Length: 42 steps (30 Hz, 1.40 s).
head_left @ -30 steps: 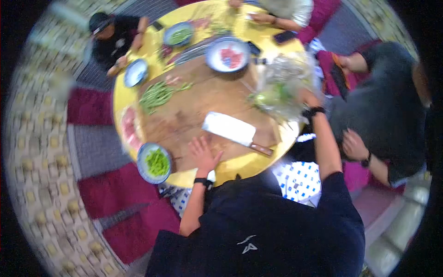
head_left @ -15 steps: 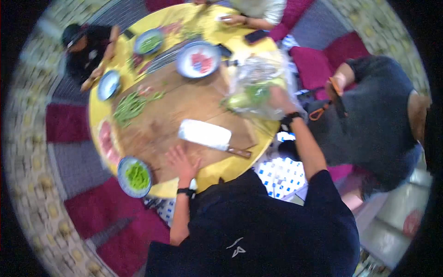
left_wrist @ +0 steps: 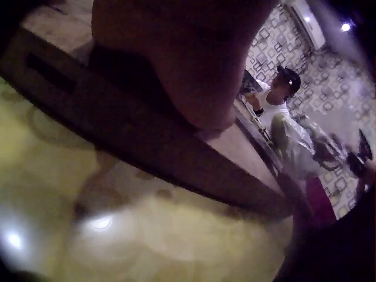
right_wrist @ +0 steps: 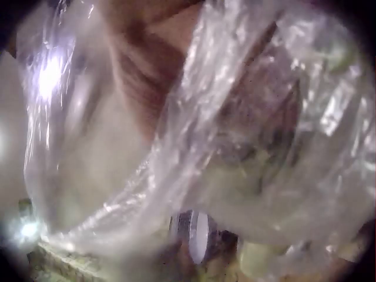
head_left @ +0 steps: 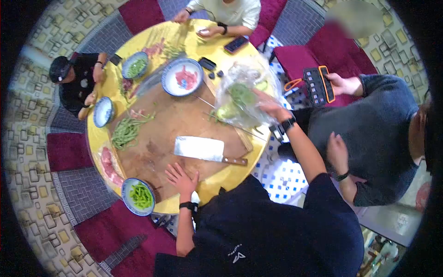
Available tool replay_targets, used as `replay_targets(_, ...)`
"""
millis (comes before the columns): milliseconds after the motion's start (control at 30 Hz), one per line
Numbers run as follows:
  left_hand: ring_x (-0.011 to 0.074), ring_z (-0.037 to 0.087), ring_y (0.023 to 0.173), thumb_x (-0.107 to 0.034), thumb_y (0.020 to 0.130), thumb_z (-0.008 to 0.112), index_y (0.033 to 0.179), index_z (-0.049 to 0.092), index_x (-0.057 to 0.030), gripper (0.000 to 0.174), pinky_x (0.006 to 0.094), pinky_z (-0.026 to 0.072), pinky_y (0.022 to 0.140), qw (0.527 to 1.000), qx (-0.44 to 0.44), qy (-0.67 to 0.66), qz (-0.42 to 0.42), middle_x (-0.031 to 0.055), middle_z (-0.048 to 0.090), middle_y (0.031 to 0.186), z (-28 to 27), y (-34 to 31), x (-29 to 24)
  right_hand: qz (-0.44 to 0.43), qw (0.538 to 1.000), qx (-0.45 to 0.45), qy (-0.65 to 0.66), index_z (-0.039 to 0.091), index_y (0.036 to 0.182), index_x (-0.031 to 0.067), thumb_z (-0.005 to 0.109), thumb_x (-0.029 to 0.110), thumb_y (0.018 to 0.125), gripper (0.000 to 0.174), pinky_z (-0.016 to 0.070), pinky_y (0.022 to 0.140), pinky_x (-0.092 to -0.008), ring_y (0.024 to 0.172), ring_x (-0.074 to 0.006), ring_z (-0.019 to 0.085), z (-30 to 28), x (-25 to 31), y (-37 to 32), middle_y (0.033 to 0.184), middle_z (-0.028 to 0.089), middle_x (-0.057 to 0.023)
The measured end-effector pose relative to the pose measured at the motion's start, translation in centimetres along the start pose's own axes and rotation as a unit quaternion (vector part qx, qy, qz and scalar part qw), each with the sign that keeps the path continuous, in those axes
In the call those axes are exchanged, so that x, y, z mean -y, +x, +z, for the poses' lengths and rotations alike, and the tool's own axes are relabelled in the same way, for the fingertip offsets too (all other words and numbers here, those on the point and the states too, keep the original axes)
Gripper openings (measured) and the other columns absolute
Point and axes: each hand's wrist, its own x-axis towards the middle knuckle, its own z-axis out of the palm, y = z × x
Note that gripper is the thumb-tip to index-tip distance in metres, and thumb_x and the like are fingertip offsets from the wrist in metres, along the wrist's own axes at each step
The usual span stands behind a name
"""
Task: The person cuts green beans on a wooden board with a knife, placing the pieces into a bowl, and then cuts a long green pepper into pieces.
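Observation:
My left hand point(head_left: 183, 180) lies with fingers spread on the near edge of a wooden cutting board point(head_left: 159, 120). Just beyond its fingertips, a cleaver point(head_left: 199, 147) lies flat, its wooden handle pointing right. On the right, my right hand point(head_left: 273, 107) reaches into a clear plastic bag point(head_left: 240, 115) holding green vegetables point(head_left: 241, 93). Crumpled plastic point(right_wrist: 194, 106) surrounds the hand in the right wrist view; its fingertips are hidden, and I cannot tell whether they grip anything. Long green beans point(head_left: 125, 131) lie in a pile at the board's left.
A bowl of cut green pieces point(head_left: 140, 197) stands near left, a bowl of pink meat point(head_left: 182, 77) at the board's far edge. A packet of meat point(head_left: 110, 165) lies left. Several people sit or stand around; one at right holds an orange-edged device point(head_left: 318, 86).
The head view has shifted, so the table sits lower and further left. My right hand stays at the bag; my left hand stays on the board. The person at right has turned the device.

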Motion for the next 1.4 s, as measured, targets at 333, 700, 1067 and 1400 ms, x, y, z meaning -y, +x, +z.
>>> replay_targets(333, 0.0550, 0.003, 0.152, -0.074, 0.082, 0.060, 0.162, 0.018, -0.0016, 0.116, 0.0687, 0.0077, 0.119, 1.000, 0.026, 0.002, -0.002, 0.0282, 0.007, 0.168, -0.6, -0.2, 0.1, -0.113, 0.847, -0.225, -0.468, 0.047, 0.143, 0.0004, 0.053, 0.012, 0.094, 0.051, 0.0516, 0.096, -0.0494, 0.113, -0.0418, 0.064, 3.2, -0.4, 0.7, 0.122, 0.064, -0.0285)
replay_targets(700, 0.0549, -0.002, 0.153, -0.071, 0.084, 0.061, 0.163, 0.007, -0.0029, 0.117, 0.0690, 0.0065, 0.119, 0.999, 0.053, 0.007, -0.006, 0.0288, -0.001, 0.168, -0.4, -0.6, 0.3, 0.090, 0.858, -0.127, -0.490, 0.052, 0.129, -0.0074, 0.057, 0.003, 0.084, 0.047, 0.0560, 0.077, -0.0507, 0.086, -0.0427, 0.069, 6.9, 3.9, -1.7, 0.090, 0.068, -0.0275)
replay_targets(1067, 0.0546, -0.003, 0.153, -0.071, 0.085, 0.061, 0.163, 0.007, -0.0029, 0.117, 0.0701, 0.0081, 0.118, 0.999, 0.045, 0.000, -0.005, 0.0288, -0.001, 0.168, -0.6, -0.2, -0.1, 0.263, 0.870, -0.249, 0.335, 0.051, 0.118, -0.0004, 0.045, 0.010, 0.103, 0.019, 0.0376, 0.046, -0.0287, 0.054, -0.0121, 0.045, 6.0, 6.4, 0.2, 0.083, 0.059, -0.0104)
replay_targets(1400, 0.0547, 0.002, 0.153, -0.071, 0.084, 0.062, 0.163, 0.011, -0.0022, 0.116, 0.0709, 0.0129, 0.117, 1.000, 0.030, 0.007, 0.001, 0.0281, 0.003, 0.168, 0.4, -0.2, 0.5, 0.169, 0.869, -0.164, -0.434, 0.056, 0.104, -0.0055, 0.052, 0.002, 0.087, 0.019, 0.0543, 0.072, -0.0591, 0.082, -0.0493, 0.069, 8.6, 13.2, -6.8, 0.085, 0.068, -0.0329)
